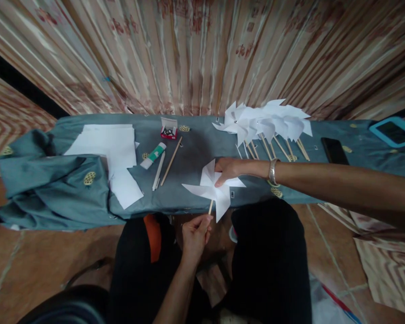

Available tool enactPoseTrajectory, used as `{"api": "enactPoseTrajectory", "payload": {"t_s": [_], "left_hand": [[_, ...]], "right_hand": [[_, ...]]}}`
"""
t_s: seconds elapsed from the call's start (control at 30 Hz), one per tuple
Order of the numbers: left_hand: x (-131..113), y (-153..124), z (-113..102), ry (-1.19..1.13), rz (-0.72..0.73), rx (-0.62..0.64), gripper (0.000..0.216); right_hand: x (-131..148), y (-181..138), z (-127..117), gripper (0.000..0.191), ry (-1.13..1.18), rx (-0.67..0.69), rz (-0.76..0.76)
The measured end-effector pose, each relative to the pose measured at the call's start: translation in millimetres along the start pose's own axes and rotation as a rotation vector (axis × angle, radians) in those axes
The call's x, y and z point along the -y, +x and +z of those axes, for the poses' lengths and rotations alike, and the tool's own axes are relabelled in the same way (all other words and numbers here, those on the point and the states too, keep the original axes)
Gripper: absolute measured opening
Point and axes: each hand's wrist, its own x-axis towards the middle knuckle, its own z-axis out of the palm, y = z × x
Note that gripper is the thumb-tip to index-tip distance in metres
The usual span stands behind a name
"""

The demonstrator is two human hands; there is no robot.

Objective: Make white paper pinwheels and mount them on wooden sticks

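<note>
A white paper pinwheel [219, 197] on a thin wooden stick [211, 207] is at the table's front edge. My left hand [195, 236] is closed around the lower part of that stick, below the blades. From the right, my right hand [227, 170] grips the pinwheel near its middle, thumb on the front of the paper; its other fingers are partly hidden behind the blades. A loose wooden stick [171, 161], a white pen [158, 171] and a green-and-white glue tube [153, 155] lie to the left of the pinwheel.
Several finished pinwheels [266, 120] lie overlapped at the back right. A small red box [169, 131] holds shiny metal pins. White paper sheets [121, 148] are stacked at left on the green cloth [54, 175]. A black phone [335, 151] and blue-framed device [394, 132] sit at right.
</note>
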Motion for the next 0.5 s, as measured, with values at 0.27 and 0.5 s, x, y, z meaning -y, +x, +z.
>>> {"api": "enactPoseTrajectory", "payload": {"t_s": [0.27, 0.5], "left_hand": [[-3, 2, 0, 0.019, -0.031, 0.002, 0.046], [4, 1, 2, -0.024, 0.028, -0.023, 0.047]], "right_hand": [[-6, 2, 8, 0.026, 0.034, -0.050, -0.002], [-7, -11, 10, 0.029, 0.067, -0.092, -0.047]]}}
